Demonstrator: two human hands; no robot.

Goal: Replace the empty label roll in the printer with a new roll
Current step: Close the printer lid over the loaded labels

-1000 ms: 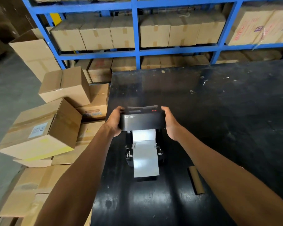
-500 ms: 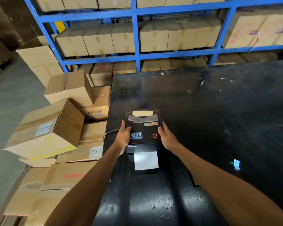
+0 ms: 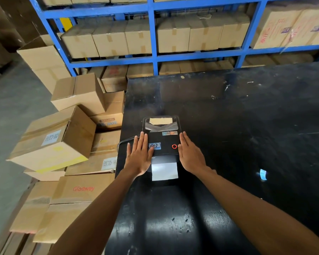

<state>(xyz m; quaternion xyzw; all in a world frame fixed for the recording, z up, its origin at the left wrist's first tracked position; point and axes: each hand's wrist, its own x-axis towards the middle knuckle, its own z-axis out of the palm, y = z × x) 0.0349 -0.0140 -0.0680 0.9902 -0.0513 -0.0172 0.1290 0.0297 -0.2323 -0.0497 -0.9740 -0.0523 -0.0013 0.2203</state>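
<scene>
A black label printer [image 3: 164, 139] sits on the black table [image 3: 247, 116] with its lid down. A red ring light [image 3: 174, 146] glows on the lid, and a clear window [image 3: 161, 123] at the back reflects a cardboard colour. White label paper [image 3: 164, 171] sticks out of the front slot. My left hand [image 3: 139, 155] lies flat on the left part of the lid, fingers spread. My right hand [image 3: 191, 155] lies flat along the lid's right edge. Neither hand holds anything. The empty cardboard core is hidden behind my right forearm.
Cardboard boxes [image 3: 57, 140] are stacked on the floor against the table's left edge. Blue shelving [image 3: 155, 57] filled with boxes stands behind the table. A black cable [image 3: 122, 142] leaves the printer's left side. A small blue reflection [image 3: 263, 174] shows on the table at right.
The lid, held raised over the paper one second ago, is now down. My hands went from gripping its sides to lying flat on top.
</scene>
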